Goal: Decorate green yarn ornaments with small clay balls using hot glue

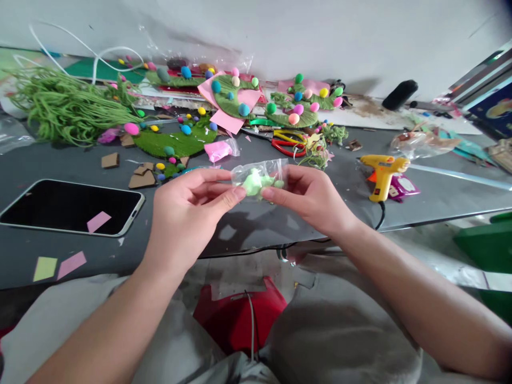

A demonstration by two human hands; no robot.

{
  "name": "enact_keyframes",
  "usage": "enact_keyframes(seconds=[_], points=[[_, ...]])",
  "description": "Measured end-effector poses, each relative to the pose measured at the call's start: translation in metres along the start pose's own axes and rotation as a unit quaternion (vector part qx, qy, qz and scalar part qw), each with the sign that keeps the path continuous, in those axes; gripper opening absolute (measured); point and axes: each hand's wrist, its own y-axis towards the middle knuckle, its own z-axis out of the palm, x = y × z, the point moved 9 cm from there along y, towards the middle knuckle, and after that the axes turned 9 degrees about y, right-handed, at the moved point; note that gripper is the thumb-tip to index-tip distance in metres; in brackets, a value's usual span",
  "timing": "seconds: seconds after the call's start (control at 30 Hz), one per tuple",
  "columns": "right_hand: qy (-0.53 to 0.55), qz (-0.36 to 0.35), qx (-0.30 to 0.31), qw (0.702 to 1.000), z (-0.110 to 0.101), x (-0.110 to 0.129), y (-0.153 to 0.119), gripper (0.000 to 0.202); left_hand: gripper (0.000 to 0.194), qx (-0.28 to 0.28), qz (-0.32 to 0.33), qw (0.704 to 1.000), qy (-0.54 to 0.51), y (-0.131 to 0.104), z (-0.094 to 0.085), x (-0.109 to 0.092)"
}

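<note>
Between my two hands is a small clear plastic bag [253,182] with a soft, pale green lump inside, perhaps modelling clay. My left hand [188,205] pinches the bag's left end, thumb on the near side. At the right end, my right hand [306,194] grips it with the thumb pressed against the green lump. The bag is held above the near edge of the dark table [224,234]. Just behind it lies a small packet of bright pink material [219,151]. Most fingertips are hidden behind the bag.
Left of my hands lies a phone [72,207] with paper scraps near it. Green yarn [68,106], felt pieces with coloured balls [176,140] and red-handled scissors [286,148] fill the back. A yellow glue gun [382,175] with its cord lies right.
</note>
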Motion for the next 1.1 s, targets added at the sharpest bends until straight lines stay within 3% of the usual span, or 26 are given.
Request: enact_keyframes(seconds=[0.17, 0.57, 0.73, 0.83, 0.93, 1.1], points=[[0.022, 0.003, 0.019, 1.0, 0.002, 0.0, -0.002, 0.034, 0.02, 0.007, 0.028, 0.999, 0.02, 0.001, 0.003, -0.006], [-0.014, 0.017, 0.018, 1.0, 0.005, -0.006, 0.002, 0.037, 0.036, 0.052, 0.022, 0.998, -0.039, 0.0, 0.013, -0.004], [0.003, 0.038, 0.036, 0.999, 0.005, -0.009, 0.0, 0.043, 0.024, 0.02, 0.009, 1.0, -0.004, 0.001, 0.004, -0.001], [-0.007, 0.039, 0.015, 0.999, -0.003, -0.009, -0.001, 0.045, 0.02, 0.007, 0.024, 1.0, 0.004, 0.001, 0.0, -0.004], [-0.037, 0.011, -0.019, 0.999, -0.013, -0.001, -0.003, 0.041, 0.015, 0.023, 0.032, 0.999, 0.004, 0.001, 0.003, -0.006], [-0.098, -0.08, -0.045, 0.991, -0.018, 0.024, -0.009, 0.018, 0.018, 0.033, 0.014, 0.999, 0.022, 0.001, 0.007, -0.006]])
